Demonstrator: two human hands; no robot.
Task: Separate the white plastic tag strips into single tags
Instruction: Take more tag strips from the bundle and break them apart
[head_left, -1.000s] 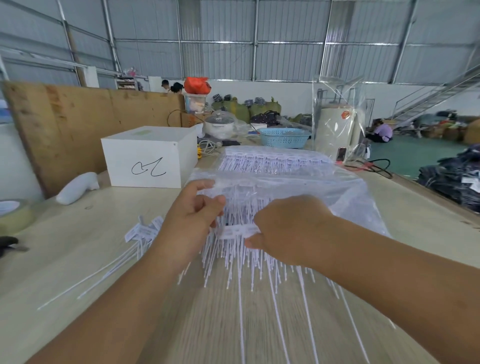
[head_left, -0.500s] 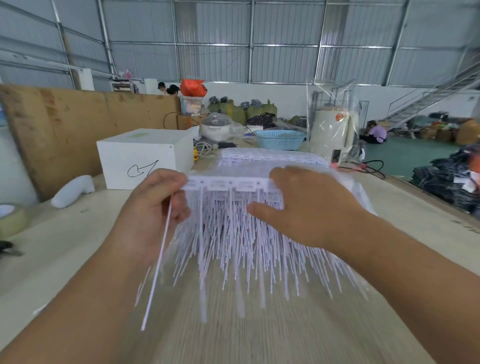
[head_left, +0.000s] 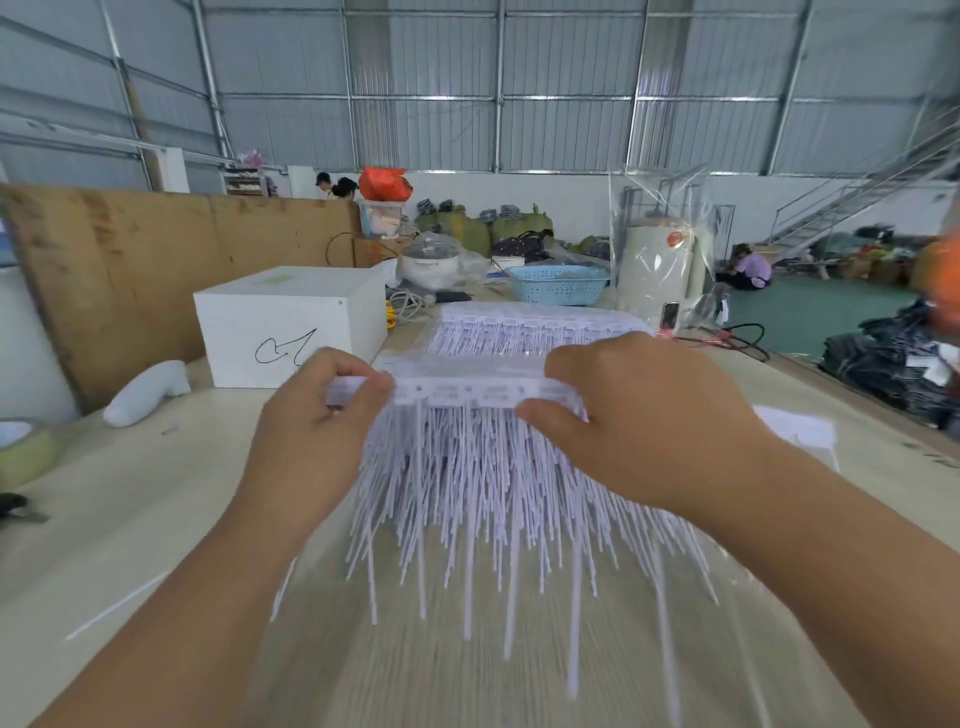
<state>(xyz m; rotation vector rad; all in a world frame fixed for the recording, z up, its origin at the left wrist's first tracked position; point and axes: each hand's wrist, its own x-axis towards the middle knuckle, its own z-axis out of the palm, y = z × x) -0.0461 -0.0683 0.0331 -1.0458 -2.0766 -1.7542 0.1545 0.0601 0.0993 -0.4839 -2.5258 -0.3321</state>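
Both hands hold one stack of white plastic tag strips (head_left: 467, 395) up above the middle of the bench (head_left: 130, 519), heads in a row along the top and the thin tails hanging in a dense fringe toward the near edge. The left hand (head_left: 311, 441) pinches the left end of the head bar, thumb and curled fingers closed on it; the right hand (head_left: 639, 415) grips the right end, fingers curled over the top and thumb underneath.

The step in hand looks like peeling the outermost tag off at the left end. To do it well, I would keep the right hand firm as an anchor close to the joint, and have the left take only one head — not two — then twist or pull it sideways along the bar so the link snaps cleanly without bending the tail or tangling the fringe.

Counts: two hands and one held stack, its single tags too many and too blurred to count. One more batch of strips in a clear bag (head_left: 540, 327) lies beyond, toward the far edge. On the left side of the bench stands one white box (head_left: 291, 322), with one white handheld tool (head_left: 145, 392) beside it — at least one loose tag (head_left: 119, 605) lies near the left edge.
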